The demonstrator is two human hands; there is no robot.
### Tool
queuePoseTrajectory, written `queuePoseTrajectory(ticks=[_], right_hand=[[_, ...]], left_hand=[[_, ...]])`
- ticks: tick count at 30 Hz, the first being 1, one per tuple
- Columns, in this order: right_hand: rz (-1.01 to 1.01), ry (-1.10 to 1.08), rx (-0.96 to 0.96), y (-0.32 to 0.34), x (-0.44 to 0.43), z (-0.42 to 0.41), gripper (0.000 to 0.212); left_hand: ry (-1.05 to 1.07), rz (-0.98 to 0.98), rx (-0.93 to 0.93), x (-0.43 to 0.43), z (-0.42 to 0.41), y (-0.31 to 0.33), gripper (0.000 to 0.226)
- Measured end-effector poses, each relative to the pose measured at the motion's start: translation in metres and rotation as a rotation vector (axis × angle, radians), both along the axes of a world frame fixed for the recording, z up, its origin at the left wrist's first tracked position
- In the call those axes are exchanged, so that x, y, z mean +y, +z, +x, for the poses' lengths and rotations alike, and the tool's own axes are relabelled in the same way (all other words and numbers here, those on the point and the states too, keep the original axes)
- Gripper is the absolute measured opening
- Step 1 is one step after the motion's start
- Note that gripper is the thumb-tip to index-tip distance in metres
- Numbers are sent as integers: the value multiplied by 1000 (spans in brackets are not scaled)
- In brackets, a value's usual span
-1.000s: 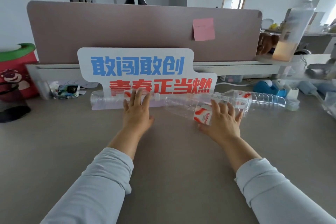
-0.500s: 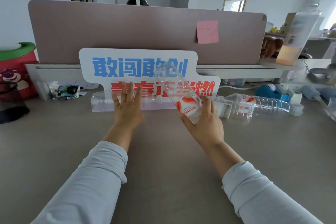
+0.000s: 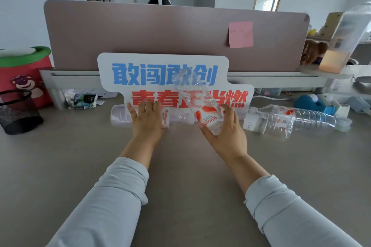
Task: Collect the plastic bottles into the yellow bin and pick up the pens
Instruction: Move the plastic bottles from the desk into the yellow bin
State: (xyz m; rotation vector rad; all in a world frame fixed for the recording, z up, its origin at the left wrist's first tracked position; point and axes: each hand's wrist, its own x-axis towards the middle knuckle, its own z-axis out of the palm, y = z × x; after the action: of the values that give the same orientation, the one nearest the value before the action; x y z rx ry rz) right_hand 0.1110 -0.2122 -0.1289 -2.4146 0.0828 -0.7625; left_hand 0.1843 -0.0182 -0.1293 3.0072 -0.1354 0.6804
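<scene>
Tilted up since lying: clear red-labelled plastic bottle, right hand clasping its labelled end. Likely light, crushable there. Left hand flat atop second clear bottle.

A clear bottle, red-and-white labelled, is held tilted, top leaning left. A second bottle is laid sideways on the tabletop. A third bottle and a fourth bottle are laid together further right.

Both arms reach forward side by side.
Left hand rests flat, fingers straight, on a lying bottle; right hand grips a tilted plastic bottle.
</scene>
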Motion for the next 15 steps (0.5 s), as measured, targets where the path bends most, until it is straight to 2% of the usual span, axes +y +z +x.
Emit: queuePoseTrajectory(ticks=[5,8,15], right_hand=[[12,19,-80,11,9,-6,76],[36,80,-111,18,33,-8,75],[99,381,-153,30,171,-17,75]], left_hand=[[-29,-10,-190,22,-23,4,76],[37,16,-134,53,-43,12,80],[257,-154,-204,183,-125,37,83]])
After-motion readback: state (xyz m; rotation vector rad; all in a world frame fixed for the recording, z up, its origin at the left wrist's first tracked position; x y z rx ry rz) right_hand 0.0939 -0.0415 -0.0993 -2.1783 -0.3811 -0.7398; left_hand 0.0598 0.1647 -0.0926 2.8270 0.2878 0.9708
